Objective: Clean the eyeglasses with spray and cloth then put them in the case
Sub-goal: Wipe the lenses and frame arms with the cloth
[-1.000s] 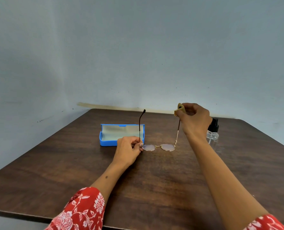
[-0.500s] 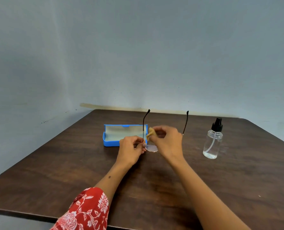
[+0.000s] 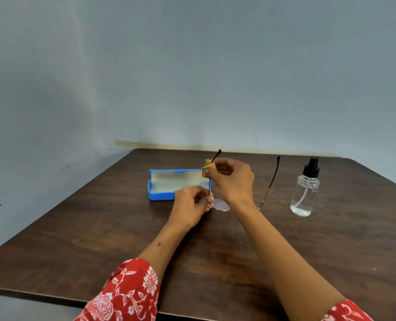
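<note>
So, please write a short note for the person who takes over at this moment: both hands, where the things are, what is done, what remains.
Left hand: pinches the glasses at the hinge of one temple, lenses down near the table.
Right hand: pinches the cloth around the upper part of that temple.
Case: open, behind the left hand, nothing in it that I can see.
Spray: upright at the right, apart from both hands.
Done: cannot tell whether the lenses are already sprayed and wiped.
Left: finish wiping, fold the temples, put the glasses in the case.
</note>
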`<state>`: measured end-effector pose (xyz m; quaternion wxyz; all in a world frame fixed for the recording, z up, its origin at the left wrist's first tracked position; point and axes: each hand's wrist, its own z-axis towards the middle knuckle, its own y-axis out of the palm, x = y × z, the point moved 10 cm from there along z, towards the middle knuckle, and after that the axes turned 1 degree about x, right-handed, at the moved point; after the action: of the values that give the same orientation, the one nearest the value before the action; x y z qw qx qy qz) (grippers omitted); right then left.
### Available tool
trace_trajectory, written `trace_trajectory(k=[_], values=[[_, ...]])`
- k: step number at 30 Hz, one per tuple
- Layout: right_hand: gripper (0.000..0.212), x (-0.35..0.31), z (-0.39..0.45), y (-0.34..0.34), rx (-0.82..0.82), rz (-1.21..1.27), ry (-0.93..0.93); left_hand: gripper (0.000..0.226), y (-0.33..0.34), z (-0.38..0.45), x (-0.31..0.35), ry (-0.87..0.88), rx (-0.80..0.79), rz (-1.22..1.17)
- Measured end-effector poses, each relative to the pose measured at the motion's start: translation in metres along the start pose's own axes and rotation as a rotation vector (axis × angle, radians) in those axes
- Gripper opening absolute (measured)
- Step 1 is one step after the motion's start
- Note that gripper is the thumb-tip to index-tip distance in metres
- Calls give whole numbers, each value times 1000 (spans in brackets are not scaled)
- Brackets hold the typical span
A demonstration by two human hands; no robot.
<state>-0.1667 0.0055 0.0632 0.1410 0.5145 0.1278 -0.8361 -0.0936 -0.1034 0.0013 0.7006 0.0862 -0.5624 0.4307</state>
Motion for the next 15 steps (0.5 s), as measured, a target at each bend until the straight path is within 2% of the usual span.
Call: trace_trajectory(k=[6,10,15], values=[[12,22,-8,7,-53,-180,51,15,-1,0,5,52,-7,39],[3,2,0,3,-15,-94,1,10,0,0,0,2,-5,-6],[8,-13,4,2,24,-34,-42,9,-1,0,1,-2,9,-25]])
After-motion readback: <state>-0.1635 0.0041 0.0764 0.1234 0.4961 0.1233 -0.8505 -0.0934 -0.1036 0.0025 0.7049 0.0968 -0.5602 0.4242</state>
